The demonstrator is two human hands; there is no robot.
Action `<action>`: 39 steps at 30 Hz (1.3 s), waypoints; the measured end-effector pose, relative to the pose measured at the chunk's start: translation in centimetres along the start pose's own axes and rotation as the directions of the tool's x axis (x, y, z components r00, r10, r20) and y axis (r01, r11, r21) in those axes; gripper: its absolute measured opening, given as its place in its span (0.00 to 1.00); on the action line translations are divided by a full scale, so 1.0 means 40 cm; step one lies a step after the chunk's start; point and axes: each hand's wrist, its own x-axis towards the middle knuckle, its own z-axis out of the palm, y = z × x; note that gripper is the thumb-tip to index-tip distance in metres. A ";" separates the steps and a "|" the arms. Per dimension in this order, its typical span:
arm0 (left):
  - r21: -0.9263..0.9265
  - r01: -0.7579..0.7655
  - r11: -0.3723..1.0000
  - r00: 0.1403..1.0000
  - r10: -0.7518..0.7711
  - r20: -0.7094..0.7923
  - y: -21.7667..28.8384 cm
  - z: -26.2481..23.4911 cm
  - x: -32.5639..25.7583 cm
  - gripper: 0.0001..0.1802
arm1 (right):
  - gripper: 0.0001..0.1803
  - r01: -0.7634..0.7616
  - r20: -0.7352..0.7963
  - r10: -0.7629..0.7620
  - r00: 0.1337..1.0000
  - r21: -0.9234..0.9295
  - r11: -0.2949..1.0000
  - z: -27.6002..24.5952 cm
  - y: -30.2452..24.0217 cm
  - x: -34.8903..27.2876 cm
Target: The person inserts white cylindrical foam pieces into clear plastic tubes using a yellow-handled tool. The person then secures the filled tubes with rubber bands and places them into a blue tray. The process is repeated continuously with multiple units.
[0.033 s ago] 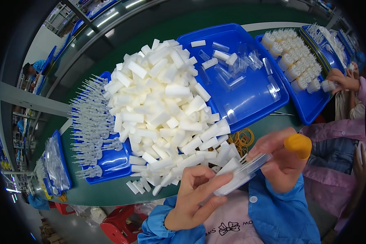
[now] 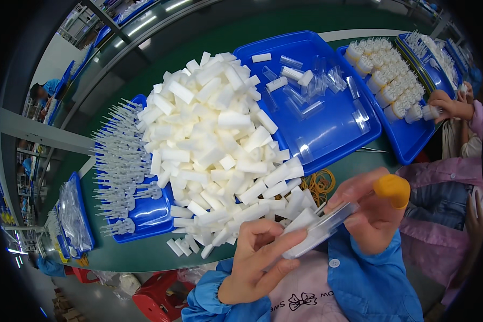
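My left hand (image 2: 258, 258) is closed around a white foam block (image 2: 304, 219) and a clear plastic half-tube (image 2: 319, 236), pinching them between thumb and fingers in front of my chest. On the other end of the clear piece, my right hand (image 2: 373, 212) has thumb and fingers closed. One of its fingers wears a yellow finger cot (image 2: 393, 190). A thin, light rod-like tip (image 2: 321, 208) shows by the right fingertips; its kind I cannot make out. Just beyond my hands rises a big heap of white foam blocks (image 2: 214, 134).
Clear half-tubes and foam pieces lie in a blue tray (image 2: 327, 145). Thin white stemmed parts (image 2: 121, 166) fill another tray at left. Yellow rubber bands (image 2: 321, 182) sit near my right hand. A co-worker's hand (image 2: 456, 107) holds a white part over the right tray. A red stool (image 2: 155, 298) stands below.
My right hand has shifted very slightly. Both hands keep the same hold on the foam block and the clear half-tube.
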 end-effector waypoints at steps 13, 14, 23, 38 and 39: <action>-0.219 -0.065 0.974 0.943 -0.012 -0.333 -0.057 -0.001 0.006 0.26 | 0.15 -0.192 0.035 0.204 0.978 -0.206 0.960 -0.037 -0.001 0.048; -0.278 -0.098 0.955 0.949 0.006 -0.315 -0.063 -0.003 0.005 0.26 | 0.15 -0.187 0.020 0.196 0.980 -0.221 0.957 -0.033 -0.004 0.053; -0.463 -0.054 0.885 0.955 -0.089 -0.282 -0.048 -0.005 0.002 0.26 | 0.10 -0.126 0.094 0.155 0.983 -0.258 0.958 -0.019 -0.003 0.031; -0.488 -0.036 0.872 0.940 -0.136 -0.312 -0.065 -0.002 -0.013 0.26 | 0.12 -0.215 0.181 0.262 0.948 -0.243 0.946 -0.008 0.022 0.050; -0.505 -0.046 0.862 0.938 -0.137 -0.319 -0.066 -0.004 -0.013 0.25 | 0.12 -0.263 0.161 0.295 0.942 -0.194 0.945 -0.022 0.030 0.079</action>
